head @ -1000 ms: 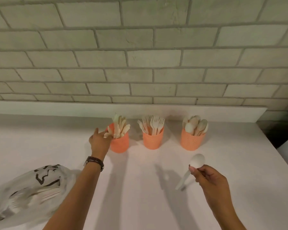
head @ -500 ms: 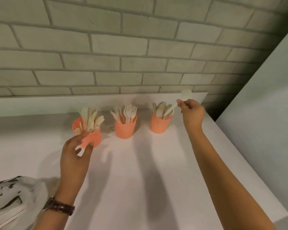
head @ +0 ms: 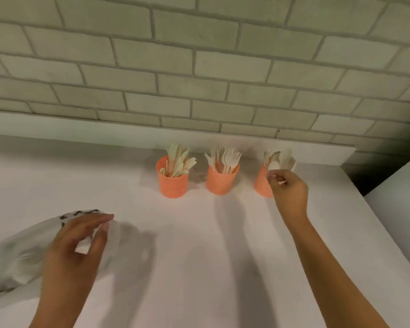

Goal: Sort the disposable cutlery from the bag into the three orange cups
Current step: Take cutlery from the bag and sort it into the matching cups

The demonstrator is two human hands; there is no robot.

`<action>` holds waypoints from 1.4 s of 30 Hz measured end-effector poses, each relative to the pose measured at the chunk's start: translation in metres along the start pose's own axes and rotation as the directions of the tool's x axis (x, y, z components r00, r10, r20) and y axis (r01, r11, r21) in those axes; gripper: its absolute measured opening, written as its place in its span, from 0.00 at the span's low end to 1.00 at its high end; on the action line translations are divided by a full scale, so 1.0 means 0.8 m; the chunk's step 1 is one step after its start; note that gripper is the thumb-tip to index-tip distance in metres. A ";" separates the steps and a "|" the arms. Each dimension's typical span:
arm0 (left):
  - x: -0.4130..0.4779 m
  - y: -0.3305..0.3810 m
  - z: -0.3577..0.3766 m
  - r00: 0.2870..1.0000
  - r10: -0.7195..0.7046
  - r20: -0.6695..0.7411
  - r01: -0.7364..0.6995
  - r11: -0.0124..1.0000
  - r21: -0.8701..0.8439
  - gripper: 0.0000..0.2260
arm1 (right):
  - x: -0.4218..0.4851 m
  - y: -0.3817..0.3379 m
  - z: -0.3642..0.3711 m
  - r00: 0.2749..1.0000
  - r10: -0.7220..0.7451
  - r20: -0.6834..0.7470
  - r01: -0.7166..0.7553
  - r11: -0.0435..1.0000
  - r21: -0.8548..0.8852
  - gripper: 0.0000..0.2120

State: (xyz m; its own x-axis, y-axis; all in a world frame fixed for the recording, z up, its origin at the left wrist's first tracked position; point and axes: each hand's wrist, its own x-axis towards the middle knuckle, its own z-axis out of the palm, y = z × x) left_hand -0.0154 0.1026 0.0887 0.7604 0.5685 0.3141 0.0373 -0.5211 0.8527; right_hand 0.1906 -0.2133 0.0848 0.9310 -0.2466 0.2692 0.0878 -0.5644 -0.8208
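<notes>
Right, quick notes.
L hand [head: 78, 237]: over the bag [head: 17, 254], near-left on counter [head: 199, 256]. Fingers long, loosely bent, white bit betw thumb & fingers. Bag film or a handle, can't tell.
R hand [head: 289, 192]: in front of spoon cup [head: 260, 185], fingers curled close. Holding anything? Can't tell.
Cutlery [head: 225, 159]: upright in cups. I take the rest to be in bag, axis unreadable (blur).
Key relation: bag directly under L hand, well apart from R, so I'd use L for next pick.
Other cups: knife cup [head: 173, 183], fork cup [head: 221, 179], both left of R hand.
</notes>
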 end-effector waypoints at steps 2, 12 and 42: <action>-0.011 -0.010 -0.032 0.995 0.028 -0.094 -0.017 0.994 0.108 0.11 | -0.048 -0.016 0.018 0.986 -0.067 0.155 0.053 0.995 0.088 0.03; -0.031 -0.092 -0.114 0.968 -0.086 -0.235 0.184 0.883 0.432 0.08 | -0.239 -0.106 0.129 0.706 -0.261 0.658 0.009 0.933 0.360 0.09; 0.076 -0.163 -0.182 0.834 -0.191 0.518 0.051 0.961 0.272 0.40 | -0.286 -0.207 0.364 0.162 -0.278 0.947 0.822 0.569 0.027 0.26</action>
State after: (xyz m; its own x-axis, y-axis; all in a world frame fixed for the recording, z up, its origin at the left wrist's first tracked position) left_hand -0.0684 0.2975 0.0575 0.9628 0.2438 -0.1168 0.2508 -0.6445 0.7222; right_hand 0.0662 0.1665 0.0123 0.4620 0.8628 -0.2052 0.8243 -0.5032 -0.2595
